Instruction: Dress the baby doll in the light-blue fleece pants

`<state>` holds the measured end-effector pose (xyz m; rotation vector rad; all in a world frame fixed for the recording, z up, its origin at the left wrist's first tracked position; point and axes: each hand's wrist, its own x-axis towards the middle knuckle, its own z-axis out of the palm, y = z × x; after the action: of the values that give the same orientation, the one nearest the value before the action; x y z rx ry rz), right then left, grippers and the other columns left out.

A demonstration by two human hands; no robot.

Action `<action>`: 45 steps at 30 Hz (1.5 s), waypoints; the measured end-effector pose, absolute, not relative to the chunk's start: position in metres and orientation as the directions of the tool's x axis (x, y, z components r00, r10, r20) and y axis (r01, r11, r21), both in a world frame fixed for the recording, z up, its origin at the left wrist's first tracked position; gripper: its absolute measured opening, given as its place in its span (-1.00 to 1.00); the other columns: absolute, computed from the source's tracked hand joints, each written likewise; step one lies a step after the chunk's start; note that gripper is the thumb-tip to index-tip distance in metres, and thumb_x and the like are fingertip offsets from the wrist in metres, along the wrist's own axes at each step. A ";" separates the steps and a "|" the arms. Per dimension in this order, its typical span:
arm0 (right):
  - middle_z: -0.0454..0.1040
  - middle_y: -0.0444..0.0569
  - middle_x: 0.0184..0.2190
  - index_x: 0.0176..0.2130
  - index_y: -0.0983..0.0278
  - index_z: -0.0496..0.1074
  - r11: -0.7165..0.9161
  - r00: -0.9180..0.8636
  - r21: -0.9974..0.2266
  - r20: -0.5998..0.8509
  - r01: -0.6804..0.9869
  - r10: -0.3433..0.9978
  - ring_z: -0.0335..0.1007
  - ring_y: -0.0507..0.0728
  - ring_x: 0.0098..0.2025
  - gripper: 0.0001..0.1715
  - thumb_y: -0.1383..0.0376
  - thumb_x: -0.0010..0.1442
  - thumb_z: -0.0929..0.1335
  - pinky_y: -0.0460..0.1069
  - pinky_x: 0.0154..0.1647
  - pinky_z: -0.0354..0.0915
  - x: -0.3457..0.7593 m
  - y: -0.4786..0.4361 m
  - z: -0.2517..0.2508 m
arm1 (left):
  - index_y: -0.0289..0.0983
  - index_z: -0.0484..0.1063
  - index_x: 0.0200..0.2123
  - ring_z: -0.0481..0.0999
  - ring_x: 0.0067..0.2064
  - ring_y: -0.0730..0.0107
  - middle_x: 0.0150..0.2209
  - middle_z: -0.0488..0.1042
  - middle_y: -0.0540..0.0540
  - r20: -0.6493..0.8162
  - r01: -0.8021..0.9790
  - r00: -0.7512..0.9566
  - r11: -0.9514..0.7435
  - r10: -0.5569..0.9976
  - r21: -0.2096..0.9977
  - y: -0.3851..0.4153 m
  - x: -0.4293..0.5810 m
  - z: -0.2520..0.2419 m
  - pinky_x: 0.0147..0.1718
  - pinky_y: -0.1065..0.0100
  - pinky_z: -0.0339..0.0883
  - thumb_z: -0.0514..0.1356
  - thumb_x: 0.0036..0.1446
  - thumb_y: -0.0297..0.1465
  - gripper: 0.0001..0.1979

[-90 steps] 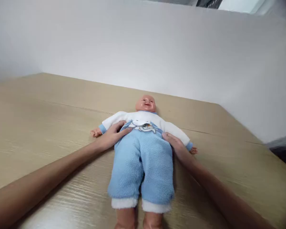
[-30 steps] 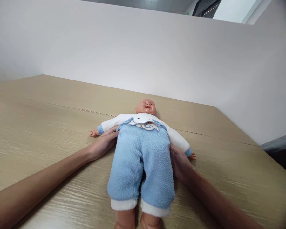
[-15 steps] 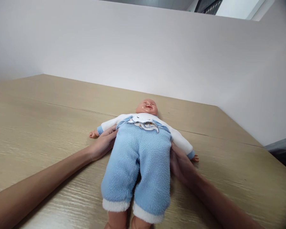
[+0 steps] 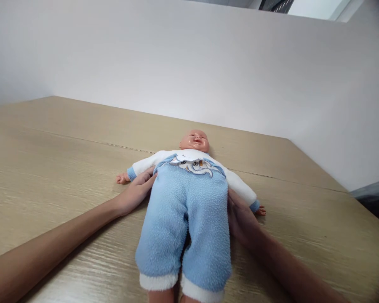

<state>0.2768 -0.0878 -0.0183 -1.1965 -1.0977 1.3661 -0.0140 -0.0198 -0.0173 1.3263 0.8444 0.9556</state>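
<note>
A baby doll lies on its back on a wooden table, head away from me. It wears a white top and fluffy light blue trousers with white cuffs. My left hand presses against the doll's left flank, fingers tucked under the trousers' waist near the doll's arm. My right hand lies along the other flank, fingers hidden behind the trousers. Both hands appear to grip the doll's body at the sides.
A plain white wall rises behind the table. The table's right edge runs diagonally at the right, with dark floor beyond it. A seam crosses the tabletop.
The doll's hips have been raised a little and its legs swung slightly back to the right. Both hands slid from the top of the waist down to the doll's sides.
</note>
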 end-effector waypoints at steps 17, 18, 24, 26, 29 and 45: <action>0.52 0.07 0.25 0.20 0.11 0.41 0.296 -0.296 -0.869 0.184 0.396 0.937 0.43 0.38 0.27 -0.32 0.40 0.14 0.53 0.27 0.41 0.25 0.326 -0.080 -0.030 | -0.18 0.55 0.15 0.48 0.22 -0.05 0.17 0.57 -0.17 0.058 0.348 0.620 -0.341 0.782 0.873 0.008 -0.056 -0.006 0.28 0.12 0.31 0.23 0.41 -0.03 -0.56; 0.53 0.08 0.23 0.19 0.11 0.44 0.331 -0.301 -0.830 0.209 0.449 0.931 0.43 0.41 0.25 -0.31 0.42 0.11 0.55 0.29 0.41 0.25 0.326 -0.080 -0.029 | -0.16 0.52 0.22 0.42 0.33 -0.10 0.27 0.52 -0.18 0.052 0.355 0.652 -0.365 0.757 0.861 0.010 -0.060 -0.006 0.36 0.10 0.24 0.27 0.39 -0.04 -0.53; 0.50 0.14 0.29 0.21 0.13 0.59 0.389 -0.310 -0.800 0.267 0.457 0.913 0.36 0.50 0.37 -0.32 0.36 0.10 0.59 0.35 0.49 0.21 0.313 -0.077 -0.021 | -0.13 0.48 0.33 0.30 0.49 -0.23 0.43 0.41 -0.22 0.038 0.344 0.717 -0.401 0.696 0.849 0.010 -0.065 -0.002 0.48 -0.05 0.14 0.48 0.18 -0.15 -0.33; 0.50 0.11 0.31 0.24 0.09 0.59 0.366 -0.296 -0.831 0.256 0.419 0.920 0.34 0.49 0.41 -0.28 0.33 0.11 0.61 0.31 0.53 0.18 0.309 -0.079 -0.020 | -0.13 0.50 0.30 0.28 0.50 -0.26 0.42 0.42 -0.22 0.033 0.342 0.709 -0.385 0.705 0.857 0.007 -0.060 -0.001 0.49 -0.09 0.11 0.52 0.12 -0.16 -0.31; 0.44 0.05 0.41 0.35 0.00 0.50 0.285 -0.259 -0.902 0.205 0.323 0.944 0.24 0.50 0.51 -0.02 0.30 0.01 0.68 0.27 0.59 0.12 0.304 -0.084 -0.022 | -0.17 0.50 0.28 0.37 0.44 -0.25 0.36 0.50 -0.25 0.022 0.266 0.716 -0.301 0.698 0.916 0.002 -0.053 -0.002 0.43 -0.11 0.22 0.50 0.14 -0.17 -0.33; 0.70 0.02 0.07 0.06 0.08 0.60 -0.025 -0.195 -0.998 -0.037 0.061 0.980 0.64 0.38 0.08 -0.31 0.37 -0.08 0.65 0.21 0.18 0.52 0.300 -0.094 -0.027 | -0.19 0.56 0.23 0.55 0.26 -0.16 0.10 0.67 -0.26 0.107 -0.080 0.701 -0.072 0.705 0.994 -0.007 -0.045 -0.007 0.22 -0.01 0.39 0.53 0.13 -0.14 -0.37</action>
<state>0.3002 -0.0936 -0.0273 -1.1761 -1.3830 1.3493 -0.0448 -0.0072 -0.0067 1.5161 0.5365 0.7005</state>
